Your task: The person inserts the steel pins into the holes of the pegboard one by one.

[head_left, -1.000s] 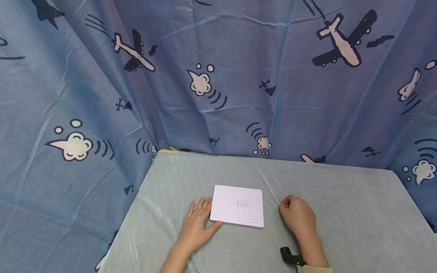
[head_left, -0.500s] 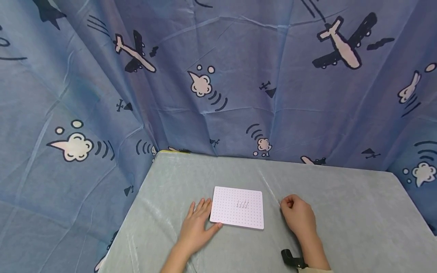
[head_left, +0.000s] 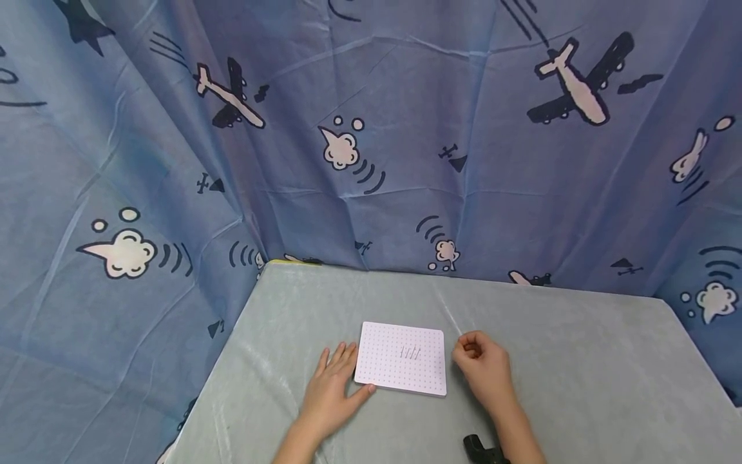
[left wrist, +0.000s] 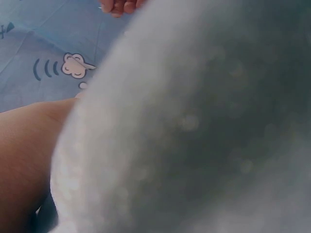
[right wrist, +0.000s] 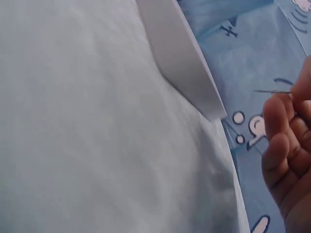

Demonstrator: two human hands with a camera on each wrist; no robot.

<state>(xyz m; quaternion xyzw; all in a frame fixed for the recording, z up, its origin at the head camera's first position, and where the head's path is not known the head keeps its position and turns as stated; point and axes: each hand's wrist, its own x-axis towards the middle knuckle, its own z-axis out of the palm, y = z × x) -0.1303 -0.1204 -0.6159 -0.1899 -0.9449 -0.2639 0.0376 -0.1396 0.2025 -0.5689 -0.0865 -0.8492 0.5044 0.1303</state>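
Note:
A white board (head_left: 377, 361) with rows of small holes lies on the table, with several thin pins (head_left: 410, 352) standing in it right of its middle. My left hand (head_left: 329, 394) rests along the board's left side, fingers spread and thumb at the front left corner. Just off the board's right edge, my right hand (head_left: 484, 367) pinches a thin metal pin (right wrist: 265, 91) between thumb and forefinger. In the right wrist view the pin points towards the board's edge (right wrist: 189, 63). Blurred cloth hides most of the left wrist view.
A pale grey-green cloth (head_left: 591, 361) covers the table, slightly creased. Behind and to the left hangs a blue curtain (head_left: 394, 142) printed with aeroplanes and clouds. A black wrist mount (head_left: 484, 451) sits on the right forearm.
My right hand has moved left, closer to the board, with the pin between its fingertips. The left hand and the board keep their places; the head view has tilted slightly up.

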